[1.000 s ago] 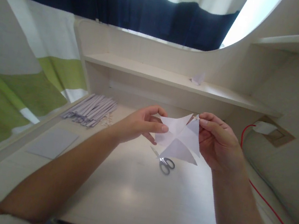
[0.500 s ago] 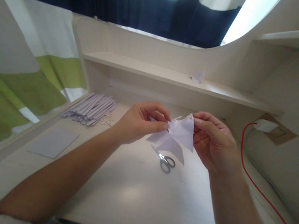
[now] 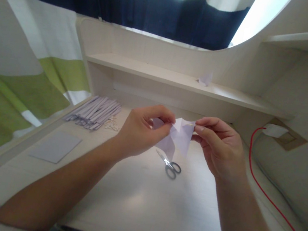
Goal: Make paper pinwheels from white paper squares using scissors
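The folded paper point(image 3: 178, 137) sits between the left hand point(image 3: 139, 131) and right hand point(image 3: 219, 150), both pinching it, above the scissors point(image 3: 170, 166) on the worktop point(image 3: 139, 203).

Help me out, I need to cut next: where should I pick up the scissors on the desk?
Probably by the two dark handle loops of the scissors, which point toward the person at the near end. Come from above on the near side; the blades point away and to the left, under the folded paper. They lie flat on the desk, closed.
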A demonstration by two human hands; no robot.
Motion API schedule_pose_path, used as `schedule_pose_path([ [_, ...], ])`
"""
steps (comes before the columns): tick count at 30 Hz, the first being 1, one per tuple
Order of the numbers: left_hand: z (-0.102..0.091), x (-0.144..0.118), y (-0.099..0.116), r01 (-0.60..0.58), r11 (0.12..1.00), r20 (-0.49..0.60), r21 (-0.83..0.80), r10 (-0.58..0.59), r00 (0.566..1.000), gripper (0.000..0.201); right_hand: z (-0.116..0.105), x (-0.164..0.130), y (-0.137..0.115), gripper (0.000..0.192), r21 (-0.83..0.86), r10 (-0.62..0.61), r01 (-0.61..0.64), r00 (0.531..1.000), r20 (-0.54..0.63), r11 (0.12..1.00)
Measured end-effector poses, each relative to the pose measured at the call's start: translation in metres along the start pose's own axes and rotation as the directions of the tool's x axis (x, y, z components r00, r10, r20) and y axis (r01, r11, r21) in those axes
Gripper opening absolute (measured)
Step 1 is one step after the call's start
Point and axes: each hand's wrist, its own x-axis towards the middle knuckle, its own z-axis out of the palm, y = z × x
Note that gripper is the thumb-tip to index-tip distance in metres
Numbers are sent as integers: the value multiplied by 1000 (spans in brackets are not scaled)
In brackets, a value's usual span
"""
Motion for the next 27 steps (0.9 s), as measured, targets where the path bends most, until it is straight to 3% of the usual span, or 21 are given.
schedule_pose_path([
  [5, -5, 0, 1, -273, 934, 43, 230, 271, 962, 17, -1, -8, -3, 12, -216, -126, 143, 988, 89, 966],
  [10, -5, 0, 0, -367, 890, 53, 269, 367, 929, 15, 1, -12, -8, 14, -266, -160, 202, 972, 171, 942],
  [20, -5, -1, 2, -344, 897, 70, 278, 338, 938, 12, 2, -13, -11, 14, -377, -213, 273, 958, 194, 885],
  [27, -7, -1, 6, -280, 922, 109, 268, 260, 959, 9, 3, -15, -13, 12, -383, -183, 230, 971, 155, 895],
])
